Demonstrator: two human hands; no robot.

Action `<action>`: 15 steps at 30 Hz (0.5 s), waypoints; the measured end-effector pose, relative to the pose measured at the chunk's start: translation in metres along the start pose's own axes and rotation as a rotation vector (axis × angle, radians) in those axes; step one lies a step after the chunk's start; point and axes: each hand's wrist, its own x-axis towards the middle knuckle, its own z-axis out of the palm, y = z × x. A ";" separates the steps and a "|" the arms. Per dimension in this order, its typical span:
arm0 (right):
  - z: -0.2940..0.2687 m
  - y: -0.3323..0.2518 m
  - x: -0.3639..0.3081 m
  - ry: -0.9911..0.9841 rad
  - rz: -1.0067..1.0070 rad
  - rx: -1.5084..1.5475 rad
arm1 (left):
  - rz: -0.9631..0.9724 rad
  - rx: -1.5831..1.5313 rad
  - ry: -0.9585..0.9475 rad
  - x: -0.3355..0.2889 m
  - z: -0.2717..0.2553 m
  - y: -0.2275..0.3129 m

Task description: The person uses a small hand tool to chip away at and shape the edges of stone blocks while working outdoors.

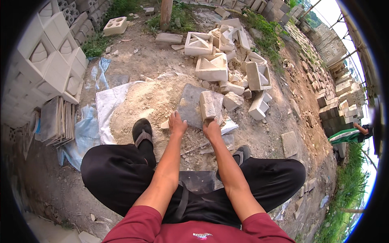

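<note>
From my feed, I see a dark red short-sleeved shirt (pixel 154 227) with a small printed mark at the chest hem. Both forearms are bare below the sleeves, and the left hand (pixel 177 124) and right hand (pixel 212 129) wear no gloves. The trousers (pixel 113 174) are black and loose, baggy around the knees. On the feet are black open sandals (pixel 142 131) with broad straps, one showing at each knee.
</note>
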 end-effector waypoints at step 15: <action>-0.012 -0.026 0.019 -0.122 0.022 0.063 | -0.007 0.003 -0.048 0.000 -0.007 0.005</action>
